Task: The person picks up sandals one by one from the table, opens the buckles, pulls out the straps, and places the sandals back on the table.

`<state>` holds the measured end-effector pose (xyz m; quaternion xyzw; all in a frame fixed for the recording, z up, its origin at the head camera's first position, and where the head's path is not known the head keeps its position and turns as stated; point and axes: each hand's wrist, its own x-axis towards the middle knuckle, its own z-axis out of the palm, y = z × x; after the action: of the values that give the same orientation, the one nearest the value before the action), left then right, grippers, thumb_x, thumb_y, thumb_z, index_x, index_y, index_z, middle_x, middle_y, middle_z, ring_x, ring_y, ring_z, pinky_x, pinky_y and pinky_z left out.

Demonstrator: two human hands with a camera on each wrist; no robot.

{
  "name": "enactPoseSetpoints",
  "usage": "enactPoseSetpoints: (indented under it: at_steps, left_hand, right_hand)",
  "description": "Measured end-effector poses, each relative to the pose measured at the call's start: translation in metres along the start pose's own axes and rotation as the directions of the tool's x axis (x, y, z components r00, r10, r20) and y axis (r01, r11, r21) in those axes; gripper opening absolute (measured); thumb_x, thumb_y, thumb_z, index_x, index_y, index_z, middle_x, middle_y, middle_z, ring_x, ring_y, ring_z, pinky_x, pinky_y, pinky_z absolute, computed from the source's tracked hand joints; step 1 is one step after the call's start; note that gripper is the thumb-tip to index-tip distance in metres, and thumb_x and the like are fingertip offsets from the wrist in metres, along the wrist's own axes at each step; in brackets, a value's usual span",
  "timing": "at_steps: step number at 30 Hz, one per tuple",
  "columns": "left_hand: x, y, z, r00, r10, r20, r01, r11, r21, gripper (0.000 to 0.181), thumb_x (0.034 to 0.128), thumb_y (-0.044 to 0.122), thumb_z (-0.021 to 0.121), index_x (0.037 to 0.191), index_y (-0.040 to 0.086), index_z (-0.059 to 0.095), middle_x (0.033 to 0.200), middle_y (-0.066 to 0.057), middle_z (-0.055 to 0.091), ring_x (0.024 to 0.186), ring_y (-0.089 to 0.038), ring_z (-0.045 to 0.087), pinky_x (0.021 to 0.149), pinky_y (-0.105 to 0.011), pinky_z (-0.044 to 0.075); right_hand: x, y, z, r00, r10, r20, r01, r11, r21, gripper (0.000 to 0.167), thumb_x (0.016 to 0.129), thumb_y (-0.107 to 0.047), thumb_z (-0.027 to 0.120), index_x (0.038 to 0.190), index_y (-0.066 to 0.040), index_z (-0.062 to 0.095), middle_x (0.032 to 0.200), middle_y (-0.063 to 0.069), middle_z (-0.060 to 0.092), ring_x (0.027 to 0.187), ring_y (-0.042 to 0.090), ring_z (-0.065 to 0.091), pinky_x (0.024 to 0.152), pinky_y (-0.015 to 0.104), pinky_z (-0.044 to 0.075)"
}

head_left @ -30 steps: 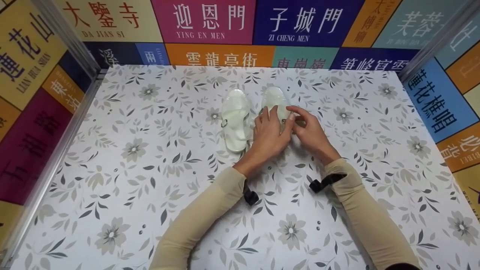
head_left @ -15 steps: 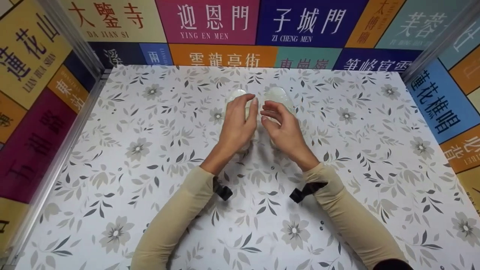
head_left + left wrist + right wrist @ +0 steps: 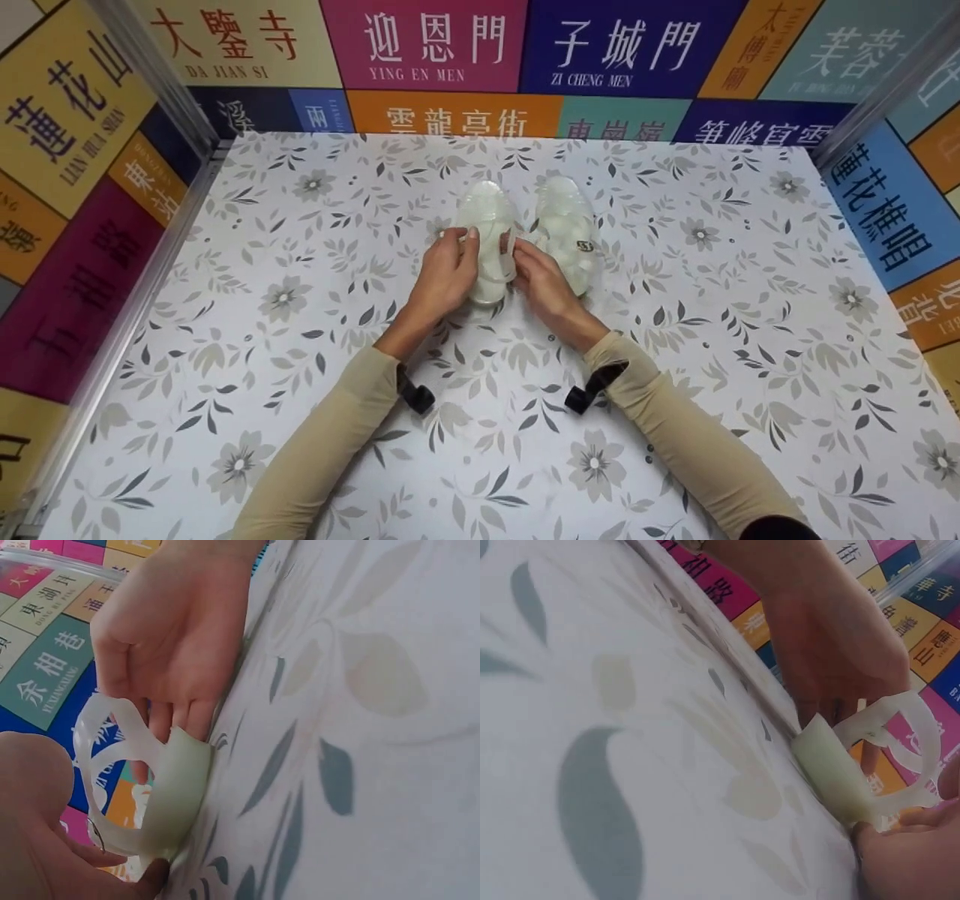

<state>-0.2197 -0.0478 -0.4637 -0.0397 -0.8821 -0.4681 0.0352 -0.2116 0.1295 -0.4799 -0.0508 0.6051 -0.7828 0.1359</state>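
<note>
Two pale, translucent sandals lie side by side on the table. Both hands are at the left sandal (image 3: 491, 259); its heel faces both wrist cameras. My left hand (image 3: 444, 276) grips its outer side, with thumb and fingers around the strap near a small metal buckle (image 3: 96, 834). On the inner side, my right hand (image 3: 551, 289) holds the sandal near its raised ankle strap (image 3: 922, 720), with a fingertip against the sole (image 3: 832, 769). The hands partly hide the straps. The right sandal (image 3: 564, 201) lies just beyond my right hand, with a dark emblem or buckle on it.
A white cloth with grey flowers and leaves covers the table (image 3: 510, 420). Upright panels with coloured sign blocks (image 3: 431, 45) border the back and both sides. A black wrist camera (image 3: 416, 396) is strapped to each forearm.
Both hands were at the right sandal a second ago. They moved left, passing above the pair, and came down on either side of the left sandal. The right sandal is uncovered now.
</note>
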Motion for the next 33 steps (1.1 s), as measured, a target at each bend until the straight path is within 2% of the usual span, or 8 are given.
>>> enactPoseSetpoints:
  at_steps: [4, 9, 13, 17, 19, 22, 28, 33]
  left_hand:
    - [-0.004, 0.001, 0.0, 1.0, 0.011, 0.0, -0.011, 1.0, -0.002, 0.056, 0.1177, 0.044, 0.039, 0.133, -0.001, 0.068, 0.122, -0.017, 0.077, 0.114, -0.032, 0.074, 0.098, -0.046, 0.06]
    - [-0.009, 0.008, -0.004, 0.999, 0.032, -0.011, -0.031, 0.999, 0.009, 0.058, 0.117, 0.046, 0.04, 0.117, 0.002, 0.077, 0.105, -0.012, 0.079, 0.098, -0.028, 0.074, 0.086, -0.044, 0.061]
    - [-0.011, 0.014, -0.007, 0.998, 0.06, -0.01, -0.06, 0.998, 0.008, 0.059, 0.1168, 0.046, 0.041, 0.1, 0.005, 0.081, 0.087, -0.007, 0.077, 0.081, -0.023, 0.07, 0.072, -0.039, 0.057]
    - [-0.015, 0.018, -0.007, 0.996, 0.086, 0.006, -0.086, 0.996, 0.027, 0.062, 0.1166, 0.045, 0.042, 0.071, 0.013, 0.07, 0.064, -0.002, 0.062, 0.064, -0.021, 0.058, 0.056, -0.036, 0.044]
    - [-0.017, 0.02, -0.006, 0.996, 0.091, 0.019, -0.092, 0.995, 0.047, 0.064, 0.1166, 0.047, 0.041, 0.064, 0.017, 0.061, 0.058, 0.001, 0.055, 0.059, -0.02, 0.053, 0.052, -0.034, 0.039]
    - [-0.021, 0.023, -0.004, 0.994, 0.1, 0.041, -0.103, 0.992, 0.075, 0.065, 0.1164, 0.05, 0.039, 0.061, 0.021, 0.056, 0.056, 0.003, 0.052, 0.055, -0.018, 0.052, 0.049, -0.032, 0.037]
    - [-0.027, 0.029, -0.003, 0.99, 0.128, 0.064, -0.135, 0.982, 0.135, 0.067, 0.1162, 0.05, 0.041, 0.058, 0.019, 0.057, 0.052, 0.002, 0.053, 0.049, -0.017, 0.052, 0.045, -0.03, 0.037]
    - [-0.028, 0.028, -0.002, 0.99, 0.104, 0.095, -0.118, 0.98, 0.158, 0.069, 0.1161, 0.05, 0.042, 0.056, 0.019, 0.056, 0.052, 0.002, 0.055, 0.047, -0.016, 0.053, 0.044, -0.029, 0.037]
  right_hand:
    - [-0.003, 0.003, 0.0, 1.0, -0.016, 0.026, 0.017, 1.0, -0.017, 0.05, 0.116, -0.008, 0.031, 0.161, 0.011, 0.038, 0.173, 0.024, 0.035, 0.166, 0.034, 0.029, 0.137, 0.045, 0.025]
    - [-0.012, 0.003, -0.002, 0.997, -0.062, 0.043, 0.064, 0.997, -0.033, 0.049, 0.114, -0.003, 0.032, 0.158, 0.013, 0.041, 0.17, 0.027, 0.038, 0.164, 0.033, 0.031, 0.136, 0.046, 0.027]
    - [-0.024, 0.001, -0.006, 0.995, -0.093, 0.035, 0.095, 0.994, -0.051, 0.048, 0.113, -0.003, 0.036, 0.158, 0.01, 0.045, 0.169, 0.024, 0.042, 0.163, 0.03, 0.034, 0.136, 0.044, 0.027]
    - [-0.037, -0.001, -0.011, 0.994, -0.101, 0.034, 0.103, 0.993, -0.066, 0.049, 0.112, -0.002, 0.039, 0.16, 0.008, 0.043, 0.171, 0.022, 0.042, 0.164, 0.029, 0.034, 0.136, 0.043, 0.027]
    - [-0.044, -0.001, -0.014, 0.995, -0.096, 0.037, 0.099, 0.992, -0.079, 0.05, 0.111, -0.001, 0.039, 0.161, 0.007, 0.042, 0.171, 0.021, 0.041, 0.164, 0.029, 0.033, 0.136, 0.044, 0.027]
    - [-0.052, -0.001, -0.02, 0.996, -0.077, 0.047, 0.081, 0.994, -0.079, 0.051, 0.111, -0.002, 0.041, 0.161, 0.006, 0.041, 0.172, 0.019, 0.041, 0.164, 0.028, 0.034, 0.135, 0.043, 0.029]
    - [-0.063, 0.001, -0.028, 0.995, -0.056, 0.083, 0.062, 0.996, -0.07, 0.05, 0.112, -0.002, 0.043, 0.16, 0.009, 0.041, 0.171, 0.022, 0.041, 0.163, 0.03, 0.036, 0.128, 0.031, 0.04]
    - [-0.067, 0.001, -0.031, 0.995, -0.04, 0.093, 0.051, 0.991, -0.124, 0.048, 0.112, -0.004, 0.047, 0.158, 0.008, 0.046, 0.168, 0.022, 0.046, 0.16, 0.031, 0.041, 0.121, 0.024, 0.046]
